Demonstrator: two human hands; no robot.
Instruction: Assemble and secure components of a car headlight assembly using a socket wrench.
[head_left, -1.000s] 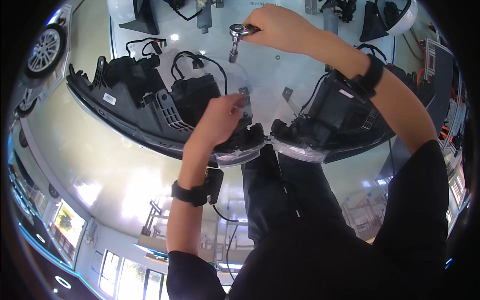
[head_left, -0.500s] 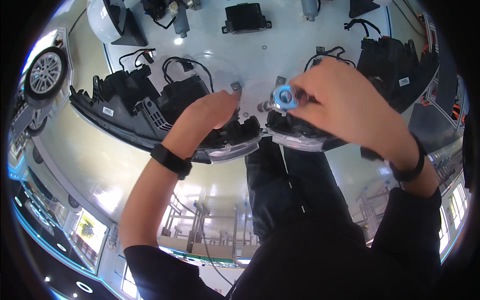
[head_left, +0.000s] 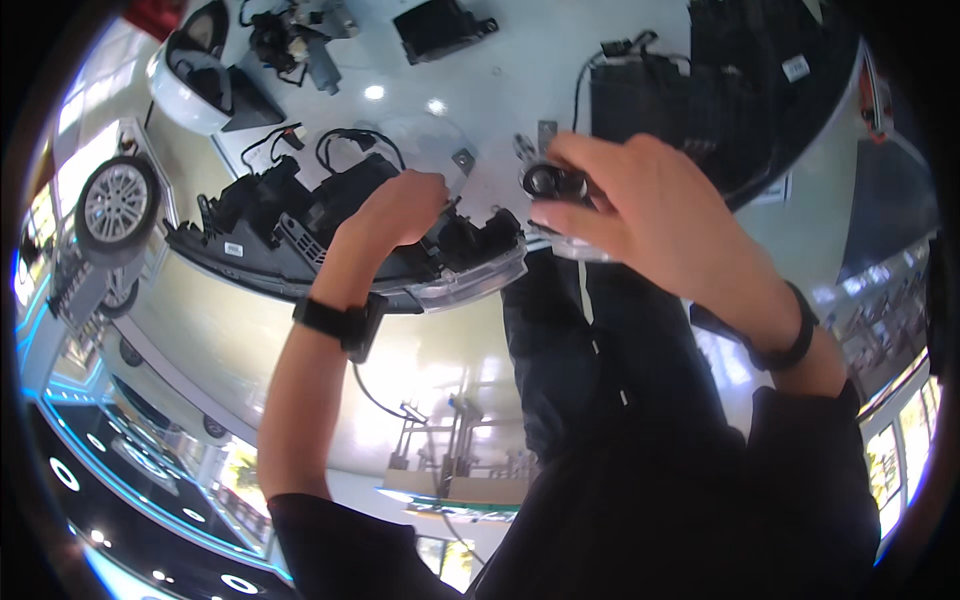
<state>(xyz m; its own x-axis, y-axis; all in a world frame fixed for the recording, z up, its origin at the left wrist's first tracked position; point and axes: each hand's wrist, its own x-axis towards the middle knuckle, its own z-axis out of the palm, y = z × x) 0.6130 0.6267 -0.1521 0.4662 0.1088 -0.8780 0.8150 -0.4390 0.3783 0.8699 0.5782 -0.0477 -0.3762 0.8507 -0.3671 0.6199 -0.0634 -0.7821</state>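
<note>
Ratchet (head_left: 545,181) is held in the right hand (head_left: 655,205) by the right end of the left lamp (head_left: 318,212), best kept clear of it; whether anything is held in the left hand (head_left: 400,208), curled over that lamp, cannot be told.

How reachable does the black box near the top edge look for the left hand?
Probably yes, with a forward stretch: nothing visible stands between the left hand and the black box.
</note>
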